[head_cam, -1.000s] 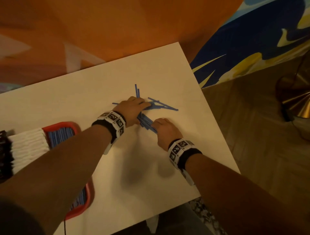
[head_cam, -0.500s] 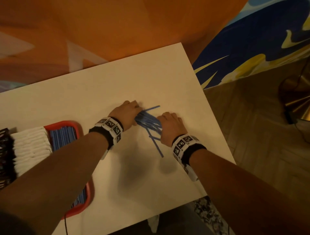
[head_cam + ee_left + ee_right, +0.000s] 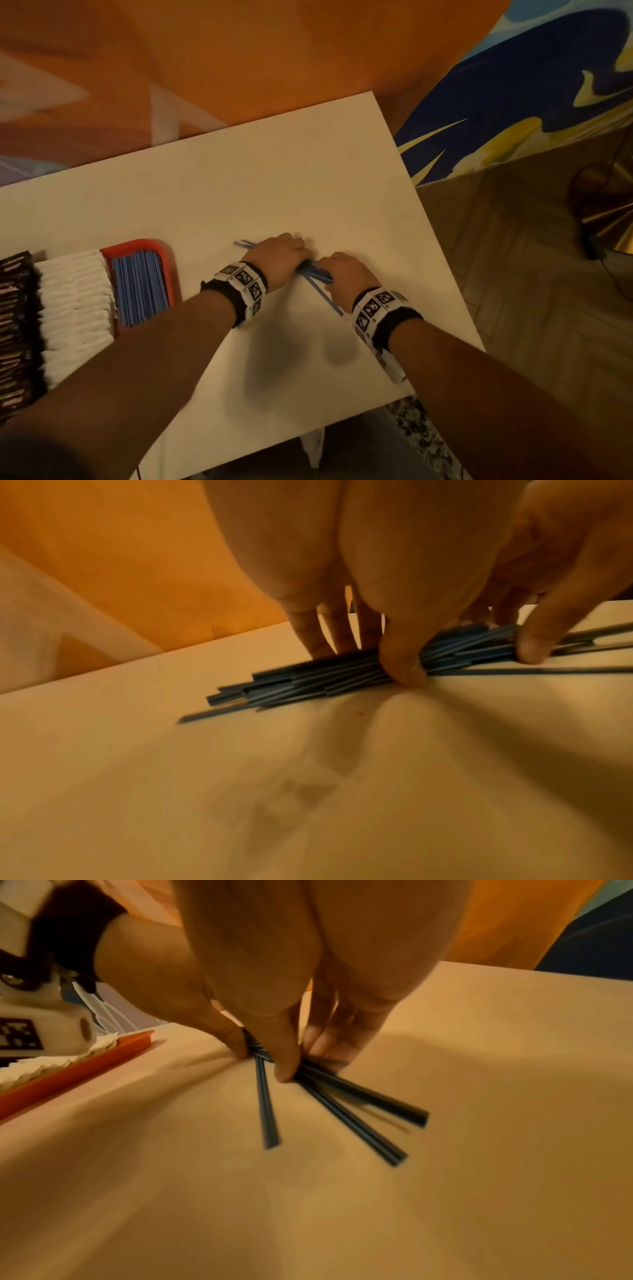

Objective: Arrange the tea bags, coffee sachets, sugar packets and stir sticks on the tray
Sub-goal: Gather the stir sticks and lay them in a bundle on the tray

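Observation:
A bundle of blue stir sticks [image 3: 313, 270] lies on the white table [image 3: 308, 178], right of centre. My left hand [image 3: 291, 255] pinches its left part, thumb in front and fingers [image 3: 318, 639] behind the stir sticks [image 3: 308, 681]. A few stick ends poke out past that hand on the left. My right hand [image 3: 330, 270] pinches the right part, and there the stir sticks [image 3: 359, 1099] fan out towards me, thumb on top. One stick slants out under the right wrist. The red tray [image 3: 137, 244] sits at the left edge.
The tray holds a row of blue packets [image 3: 138, 287], white packets [image 3: 75, 308] and dark sachets [image 3: 13, 325]. The table's right edge [image 3: 445, 274] runs close to my right wrist, with wooden floor beyond. Orange fabric lies behind the table.
Both hands have drawn closer together and swept the scattered sticks into one tighter bundle. The bundle has shifted slightly towards me.

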`<state>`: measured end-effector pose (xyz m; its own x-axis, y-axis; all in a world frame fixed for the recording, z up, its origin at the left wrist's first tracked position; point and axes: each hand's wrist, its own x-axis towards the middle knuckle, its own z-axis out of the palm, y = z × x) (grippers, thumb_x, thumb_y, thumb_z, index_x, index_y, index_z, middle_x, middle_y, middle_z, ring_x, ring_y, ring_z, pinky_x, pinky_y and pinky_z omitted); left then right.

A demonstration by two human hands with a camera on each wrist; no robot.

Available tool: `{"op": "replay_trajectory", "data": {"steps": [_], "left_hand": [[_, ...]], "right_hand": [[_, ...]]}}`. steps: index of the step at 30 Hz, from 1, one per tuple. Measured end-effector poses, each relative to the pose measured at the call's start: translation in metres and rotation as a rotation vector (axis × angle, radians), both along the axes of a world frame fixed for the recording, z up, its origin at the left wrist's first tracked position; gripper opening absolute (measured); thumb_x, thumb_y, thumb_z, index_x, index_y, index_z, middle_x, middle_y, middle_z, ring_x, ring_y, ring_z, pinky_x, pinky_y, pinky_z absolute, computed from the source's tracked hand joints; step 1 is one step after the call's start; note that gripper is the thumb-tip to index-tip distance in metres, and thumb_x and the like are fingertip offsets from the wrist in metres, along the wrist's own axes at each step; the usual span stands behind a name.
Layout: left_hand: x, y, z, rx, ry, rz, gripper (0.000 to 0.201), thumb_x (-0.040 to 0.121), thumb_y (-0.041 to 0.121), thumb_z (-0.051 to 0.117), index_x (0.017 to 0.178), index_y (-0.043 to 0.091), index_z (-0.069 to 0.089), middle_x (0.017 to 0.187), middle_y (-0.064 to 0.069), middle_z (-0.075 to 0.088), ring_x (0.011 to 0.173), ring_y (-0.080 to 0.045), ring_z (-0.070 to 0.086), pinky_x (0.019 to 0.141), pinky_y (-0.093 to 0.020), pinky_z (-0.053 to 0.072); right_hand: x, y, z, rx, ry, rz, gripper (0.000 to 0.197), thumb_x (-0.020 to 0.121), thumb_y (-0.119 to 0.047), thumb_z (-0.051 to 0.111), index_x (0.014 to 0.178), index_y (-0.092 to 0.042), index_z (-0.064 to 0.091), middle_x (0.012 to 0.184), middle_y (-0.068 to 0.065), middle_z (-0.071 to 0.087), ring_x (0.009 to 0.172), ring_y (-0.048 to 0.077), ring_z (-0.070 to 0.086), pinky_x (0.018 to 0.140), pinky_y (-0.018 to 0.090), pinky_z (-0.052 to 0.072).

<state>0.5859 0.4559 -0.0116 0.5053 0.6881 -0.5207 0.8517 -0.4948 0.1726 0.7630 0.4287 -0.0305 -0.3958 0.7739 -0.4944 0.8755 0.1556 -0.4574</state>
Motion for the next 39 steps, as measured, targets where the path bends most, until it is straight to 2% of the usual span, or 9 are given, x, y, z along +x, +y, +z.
{"op": "replay_trajectory", "data": {"steps": [3, 9, 14, 19, 23, 26, 29, 35, 39], "left_hand": [[0.005, -0.013, 0.0, 0.024, 0.034, 0.0, 0.04, 0.098, 0.006, 0.044, 0.136, 0.017, 0.053, 0.127, -0.005, 0.057, 0.116, -0.028, 0.05, 0.091, -0.038, 0.042], [0.012, -0.031, -0.002, 0.023, 0.087, 0.046, 0.043, 0.1, 0.004, 0.039, 0.142, 0.012, 0.043, 0.136, -0.008, 0.048, 0.122, -0.027, 0.045, 0.093, -0.035, 0.038], [0.012, -0.037, -0.001, 0.024, 0.101, 0.12, 0.037, 0.096, -0.001, 0.039, 0.131, 0.009, 0.046, 0.133, -0.01, 0.048, 0.119, -0.027, 0.044, 0.091, -0.034, 0.036], [0.009, -0.041, 0.002, -0.022, 0.053, 0.228, 0.043, 0.09, -0.005, 0.04, 0.131, 0.009, 0.042, 0.13, -0.012, 0.049, 0.118, -0.03, 0.044, 0.095, -0.038, 0.034], [0.003, -0.046, 0.005, -0.05, -0.026, 0.321, 0.042, 0.095, 0.001, 0.041, 0.136, 0.01, 0.04, 0.131, -0.012, 0.05, 0.114, -0.031, 0.049, 0.089, -0.036, 0.035], [0.0, -0.05, 0.01, -0.082, -0.101, 0.394, 0.041, 0.096, 0.003, 0.042, 0.137, 0.008, 0.039, 0.128, -0.013, 0.051, 0.106, -0.031, 0.053, 0.082, -0.034, 0.036], [-0.002, -0.052, 0.014, -0.09, -0.163, 0.474, 0.033, 0.096, 0.003, 0.04, 0.128, 0.009, 0.041, 0.118, -0.012, 0.053, 0.089, -0.026, 0.049, 0.075, -0.033, 0.037], [0.0, -0.056, 0.028, -0.012, -0.334, 0.713, 0.003, 0.105, 0.016, 0.037, 0.103, 0.018, 0.039, 0.087, -0.005, 0.055, 0.076, -0.027, 0.054, 0.07, -0.039, 0.044], [0.002, -0.056, 0.04, 0.016, -0.531, 0.877, 0.013, 0.103, 0.014, 0.038, 0.097, 0.01, 0.049, 0.085, -0.011, 0.061, 0.075, -0.03, 0.056, 0.07, -0.041, 0.046]], "right_hand": [[0.007, -0.003, -0.001, 0.023, 0.035, -0.031, 0.027, 0.088, -0.011, 0.064, 0.114, -0.017, 0.064, 0.107, 0.005, 0.061, 0.101, 0.025, 0.057, 0.084, 0.032, 0.047], [0.032, -0.01, 0.002, 0.092, 0.055, -0.169, 0.038, 0.086, -0.022, 0.07, 0.122, -0.019, 0.057, 0.117, 0.002, 0.058, 0.114, 0.021, 0.049, 0.098, 0.036, 0.043], [0.043, -0.009, 0.005, 0.042, 0.154, -0.376, 0.032, 0.087, -0.012, 0.064, 0.118, -0.016, 0.057, 0.117, 0.003, 0.056, 0.113, 0.021, 0.052, 0.096, 0.034, 0.047], [0.048, -0.011, 0.01, -0.036, 0.15, -0.424, 0.034, 0.086, -0.005, 0.057, 0.119, -0.016, 0.057, 0.121, 0.003, 0.055, 0.115, 0.021, 0.052, 0.097, 0.032, 0.046], [0.051, -0.011, 0.015, -0.087, 0.146, -0.452, 0.037, 0.086, -0.004, 0.056, 0.121, -0.017, 0.055, 0.124, 0.002, 0.054, 0.112, 0.02, 0.053, 0.087, 0.024, 0.042], [0.052, -0.011, 0.02, -0.109, 0.173, -0.504, 0.037, 0.086, -0.003, 0.057, 0.119, -0.018, 0.055, 0.123, 0.001, 0.055, 0.111, 0.019, 0.054, 0.09, 0.026, 0.045], [0.05, -0.009, 0.025, -0.122, 0.212, -0.556, 0.036, 0.084, -0.002, 0.057, 0.117, -0.018, 0.056, 0.122, 0.002, 0.056, 0.11, 0.02, 0.055, 0.089, 0.028, 0.048], [0.043, 0.004, 0.044, -0.094, 0.274, -0.586, 0.039, 0.085, 0.001, 0.056, 0.12, -0.015, 0.058, 0.122, 0.003, 0.059, 0.094, 0.014, 0.055, 0.069, 0.014, 0.041], [0.035, 0.013, 0.064, -0.059, 0.336, -0.559, 0.038, 0.085, 0.002, 0.054, 0.118, -0.014, 0.059, 0.121, 0.004, 0.06, 0.096, 0.014, 0.056, 0.078, 0.019, 0.04]]}}
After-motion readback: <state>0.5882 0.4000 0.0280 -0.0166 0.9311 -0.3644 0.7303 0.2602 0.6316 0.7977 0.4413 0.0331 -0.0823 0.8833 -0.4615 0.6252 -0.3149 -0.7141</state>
